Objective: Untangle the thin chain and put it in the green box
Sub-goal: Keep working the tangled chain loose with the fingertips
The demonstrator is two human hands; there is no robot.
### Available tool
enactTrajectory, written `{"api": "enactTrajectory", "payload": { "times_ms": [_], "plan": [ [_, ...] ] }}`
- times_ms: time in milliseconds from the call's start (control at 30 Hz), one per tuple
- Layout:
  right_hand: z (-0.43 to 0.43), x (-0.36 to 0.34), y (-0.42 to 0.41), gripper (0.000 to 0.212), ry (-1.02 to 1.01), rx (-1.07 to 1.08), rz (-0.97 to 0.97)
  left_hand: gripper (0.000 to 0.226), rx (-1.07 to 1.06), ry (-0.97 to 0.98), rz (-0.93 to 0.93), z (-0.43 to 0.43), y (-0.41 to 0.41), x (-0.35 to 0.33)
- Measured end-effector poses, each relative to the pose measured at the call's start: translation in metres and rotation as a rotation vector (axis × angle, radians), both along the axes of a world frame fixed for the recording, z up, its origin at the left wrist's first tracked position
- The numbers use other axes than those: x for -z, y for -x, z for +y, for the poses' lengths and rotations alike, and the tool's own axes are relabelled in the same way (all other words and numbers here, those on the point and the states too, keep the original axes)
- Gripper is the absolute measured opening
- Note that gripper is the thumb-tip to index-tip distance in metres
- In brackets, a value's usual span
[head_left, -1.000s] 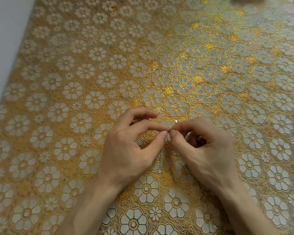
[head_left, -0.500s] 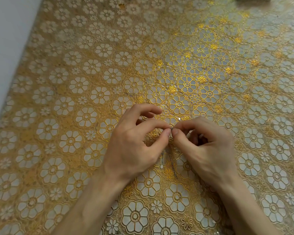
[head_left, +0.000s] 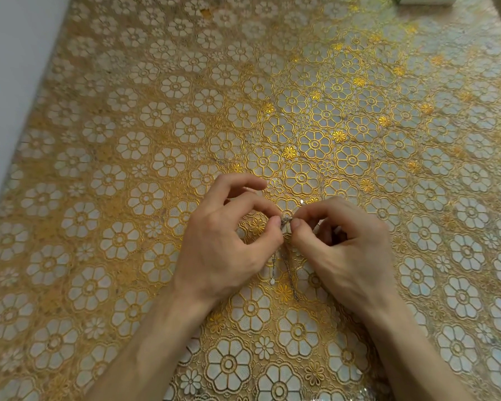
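Home setting, likely — table under gold floral lace tablecloth [head_left: 162, 117], plain wall [head_left: 9, 68] beside.

Top edge cuts off box [head_left: 425, 0]. Pinching fingers [head_left: 274, 224] hide chain [head_left: 291, 273] tangle; links too small to tell.

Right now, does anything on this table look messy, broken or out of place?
Only the thin chain: it is bunched into a small knot pinched between the left hand and right hand, with two loose strands dangling below. Nothing looks spilled or broken on the floral tablecloth.
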State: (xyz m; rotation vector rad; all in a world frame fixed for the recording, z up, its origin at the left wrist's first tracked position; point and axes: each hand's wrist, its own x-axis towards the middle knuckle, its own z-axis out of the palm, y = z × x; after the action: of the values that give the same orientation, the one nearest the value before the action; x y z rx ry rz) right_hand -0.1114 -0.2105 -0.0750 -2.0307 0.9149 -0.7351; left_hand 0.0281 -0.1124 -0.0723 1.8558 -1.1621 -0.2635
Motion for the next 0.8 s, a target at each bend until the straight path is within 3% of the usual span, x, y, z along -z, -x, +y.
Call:
{"api": "enactTrajectory", "payload": {
  "times_ms": [467, 800],
  "plan": [
    [-0.0008, -0.0006, 0.0001, 0.002, -0.019, -0.01, -0.034, 0.02, 0.048, -0.025, -0.023, 0.0012, 0.0001, -0.0007],
    [-0.0015, -0.0005, 0.0007, 0.007, -0.007, -0.027, -0.018, 0.008, 0.05, 0.013, -0.065, -0.0001, 0.0007, 0.0044]
  ]
}}
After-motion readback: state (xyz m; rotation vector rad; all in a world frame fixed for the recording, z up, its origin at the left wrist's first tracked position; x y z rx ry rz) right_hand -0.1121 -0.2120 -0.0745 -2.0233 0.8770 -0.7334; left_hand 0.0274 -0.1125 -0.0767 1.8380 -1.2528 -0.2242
